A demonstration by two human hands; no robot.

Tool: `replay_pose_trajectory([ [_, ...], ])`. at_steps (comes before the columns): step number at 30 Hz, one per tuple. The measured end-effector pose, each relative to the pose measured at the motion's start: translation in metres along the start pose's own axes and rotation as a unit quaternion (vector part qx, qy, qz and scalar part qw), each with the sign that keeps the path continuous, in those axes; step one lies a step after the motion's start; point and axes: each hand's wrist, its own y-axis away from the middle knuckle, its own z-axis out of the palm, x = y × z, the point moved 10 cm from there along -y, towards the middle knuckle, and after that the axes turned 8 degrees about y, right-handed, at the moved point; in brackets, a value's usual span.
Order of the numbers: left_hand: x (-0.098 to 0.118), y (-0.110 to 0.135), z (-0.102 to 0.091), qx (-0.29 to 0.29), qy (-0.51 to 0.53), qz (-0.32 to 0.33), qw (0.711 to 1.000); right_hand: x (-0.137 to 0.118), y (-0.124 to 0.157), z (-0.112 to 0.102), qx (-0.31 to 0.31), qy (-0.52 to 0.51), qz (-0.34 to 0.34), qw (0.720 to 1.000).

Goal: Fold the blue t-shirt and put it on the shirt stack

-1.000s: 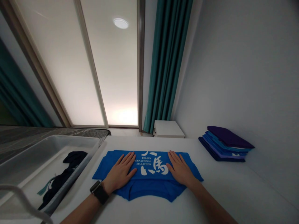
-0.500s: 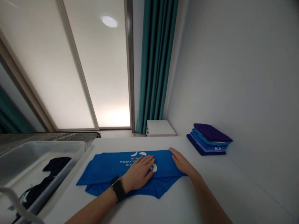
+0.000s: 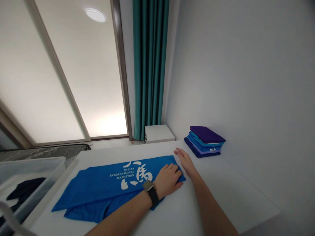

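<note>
A blue T-shirt [image 3: 95, 183] with white lettering that includes "DALIAN INTERNATIONAL MARATHON" lies folded into a long strip on the white table. My left hand [image 3: 168, 178], with a dark watch [image 3: 150, 190] on its wrist, rests palm down on the shirt's right end, fingers bent a little and holding nothing. Just past that end is my right hand [image 3: 186, 162], its fingers stretched out and apart, with nothing in it. A lower layer of the shirt shows along the near side, partly hidden by my left forearm.
A stack of folded clothes [image 3: 205, 139], purple on top with blues below, sits at the back right of the table [image 3: 103, 154] by the wall. To the left stands a translucent bin [image 3: 55, 164] with dark clothing [image 3: 27, 190] in it. A white cabinet [image 3: 159, 133] stands behind.
My left hand has slid right from the shirt's middle to its right end, uncovering the print. My right hand has come off the shirt's edge. The view has turned slightly.
</note>
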Motion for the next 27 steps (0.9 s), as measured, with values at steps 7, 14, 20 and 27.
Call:
replay_pose_trajectory([
  [7, 0.002, -0.016, 0.014, -0.027, -0.006, -0.012, 1.000, 0.021, -0.006, -0.009, 0.062, -0.210, 0.032, 0.975],
  [14, 0.013, -0.018, 0.016, -0.031, -0.041, 0.031, 0.998, 0.027, -0.007, -0.010, 0.073, -0.264, 0.050, 0.961],
  [20, 0.021, -0.016, 0.015, -0.061, -0.037, 0.127, 0.989, 0.026, -0.006, -0.012, 0.074, -0.282, 0.058, 0.955],
  [27, -0.044, -0.025, -0.028, 0.059, 0.191, -0.012, 0.980, 0.027, -0.005, -0.018, 0.093, -0.251, 0.071, 0.961],
])
